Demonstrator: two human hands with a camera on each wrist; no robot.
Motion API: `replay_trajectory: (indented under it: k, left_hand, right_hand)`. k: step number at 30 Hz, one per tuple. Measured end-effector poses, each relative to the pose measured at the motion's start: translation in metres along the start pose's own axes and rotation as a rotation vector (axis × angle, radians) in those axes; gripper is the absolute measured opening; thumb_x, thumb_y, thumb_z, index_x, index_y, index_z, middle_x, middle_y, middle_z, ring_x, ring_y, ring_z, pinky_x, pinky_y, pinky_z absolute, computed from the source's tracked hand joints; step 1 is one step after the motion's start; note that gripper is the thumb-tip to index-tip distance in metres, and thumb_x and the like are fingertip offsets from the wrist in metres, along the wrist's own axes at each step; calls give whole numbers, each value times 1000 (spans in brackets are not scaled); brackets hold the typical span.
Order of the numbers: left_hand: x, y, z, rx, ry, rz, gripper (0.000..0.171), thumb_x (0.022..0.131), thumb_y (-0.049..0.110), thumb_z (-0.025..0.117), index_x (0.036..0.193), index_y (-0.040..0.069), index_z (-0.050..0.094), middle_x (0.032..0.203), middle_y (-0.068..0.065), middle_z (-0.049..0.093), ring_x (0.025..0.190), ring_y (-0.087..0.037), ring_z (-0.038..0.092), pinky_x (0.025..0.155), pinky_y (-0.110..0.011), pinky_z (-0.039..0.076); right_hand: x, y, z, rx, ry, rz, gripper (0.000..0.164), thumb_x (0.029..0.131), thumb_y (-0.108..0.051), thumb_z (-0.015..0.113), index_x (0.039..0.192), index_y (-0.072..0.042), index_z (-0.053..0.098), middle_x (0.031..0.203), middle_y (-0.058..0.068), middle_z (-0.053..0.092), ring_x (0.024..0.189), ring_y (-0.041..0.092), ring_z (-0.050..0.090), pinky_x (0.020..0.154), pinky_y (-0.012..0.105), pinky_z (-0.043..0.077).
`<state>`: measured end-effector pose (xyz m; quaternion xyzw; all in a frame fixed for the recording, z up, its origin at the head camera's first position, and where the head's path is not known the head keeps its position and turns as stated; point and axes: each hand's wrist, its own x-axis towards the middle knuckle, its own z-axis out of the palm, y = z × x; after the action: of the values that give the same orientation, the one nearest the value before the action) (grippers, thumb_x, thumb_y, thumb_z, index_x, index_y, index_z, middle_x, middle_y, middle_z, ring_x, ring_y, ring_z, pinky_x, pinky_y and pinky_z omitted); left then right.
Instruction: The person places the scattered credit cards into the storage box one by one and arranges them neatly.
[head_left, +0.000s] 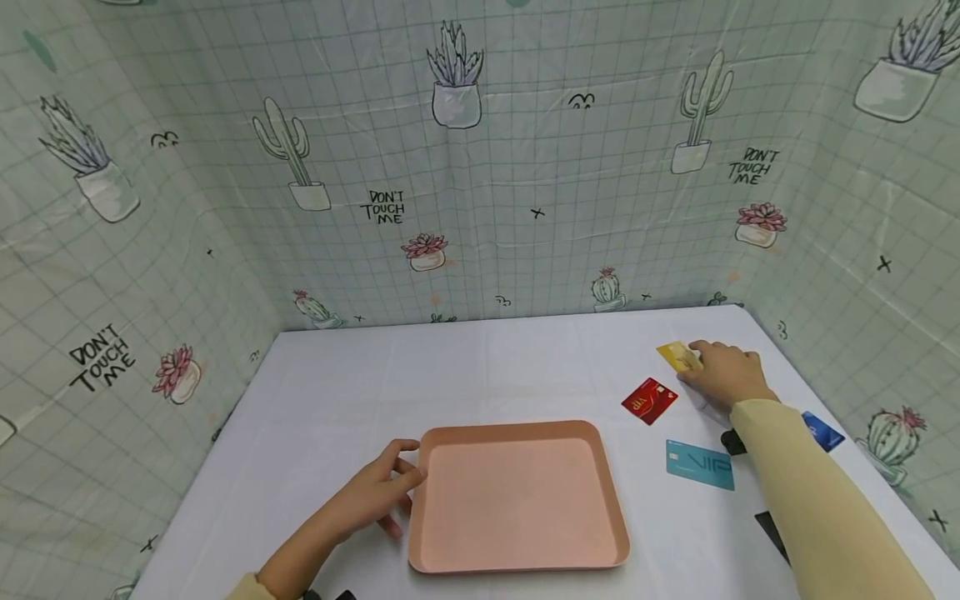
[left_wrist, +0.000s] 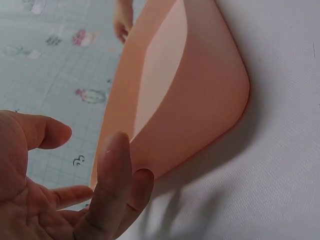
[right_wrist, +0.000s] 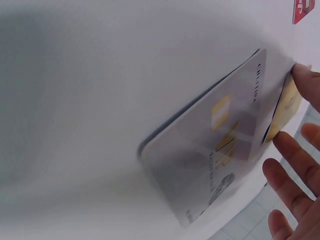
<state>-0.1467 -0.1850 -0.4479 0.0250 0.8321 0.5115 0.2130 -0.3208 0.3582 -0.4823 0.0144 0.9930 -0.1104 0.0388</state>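
Note:
My right hand (head_left: pixel 723 372) is at the far right of the table. Its thumb and a finger pinch opposite edges of a gold bank card (right_wrist: pixel 286 107), and the other fingers hang loose beside it. Close by in the right wrist view lies a silver card (right_wrist: pixel 212 150) with a chip and gold lettering, hidden under the hand and sleeve in the head view. My left hand (head_left: pixel 381 489) is beside the left wall of a pink tray (head_left: pixel 517 500), fingers loosely spread and holding nothing. Its fingertips are right at the tray's rim in the left wrist view.
A red card (head_left: pixel 649 401) and a teal VIP card (head_left: pixel 700 465) lie between the tray and my right arm. A blue card (head_left: pixel 823 432) is beyond the sleeve. Partly under the forearm shows a black card (head_left: pixel 772 533). Patterned cloth walls (head_left: pixel 480 183) border the white table (head_left: pixel 352 392).

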Motion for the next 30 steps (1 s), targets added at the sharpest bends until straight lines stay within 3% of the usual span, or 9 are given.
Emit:
replay_trajectory:
  k: [5, 11, 15, 24, 30]
  left_hand:
    - [2, 2, 3, -17, 17, -1, 60, 101, 22, 58, 152, 2, 34, 122, -20, 59, 79, -22, 69, 52, -41, 63]
    - [3, 1, 3, -12, 17, 2, 60, 99, 16, 58, 153, 2, 33, 126, -21, 57, 82, -21, 70, 52, -41, 63]
    - [2, -1, 3, 2, 8, 2, 61, 100, 17, 59, 153, 3, 32, 127, -21, 57, 79, -21, 70, 52, -40, 62]
    - [2, -2, 5, -20, 14, 12, 62, 101, 19, 61, 152, 3, 31, 126, -22, 58, 80, -23, 71, 53, -43, 63]
    - [3, -3, 7, -5, 18, 16, 64, 100, 21, 62, 152, 2, 30, 128, -24, 57, 80, -22, 71, 54, -43, 63]
  right_hand:
    - [2, -4, -2, 58, -34, 32, 75, 93, -33, 72, 147, 10, 42, 131, 37, 57, 120, 54, 52, 107, 78, 28]
    - [6, -7, -2, 157, -112, 79, 79, 91, -28, 66, 151, 12, 33, 137, 40, 46, 116, 51, 51, 106, 73, 42]
    - [8, -8, 0, 162, -120, 70, 82, 89, -26, 69, 151, 13, 33, 135, 41, 43, 112, 50, 50, 104, 72, 46]
    - [9, -5, 1, 129, -94, 19, 65, 87, -26, 68, 132, 19, 54, 119, 35, 58, 98, 41, 52, 96, 64, 52]
    - [10, -4, 2, 92, -63, -24, 63, 85, -28, 69, 127, 18, 58, 109, 31, 63, 92, 38, 53, 90, 60, 54]
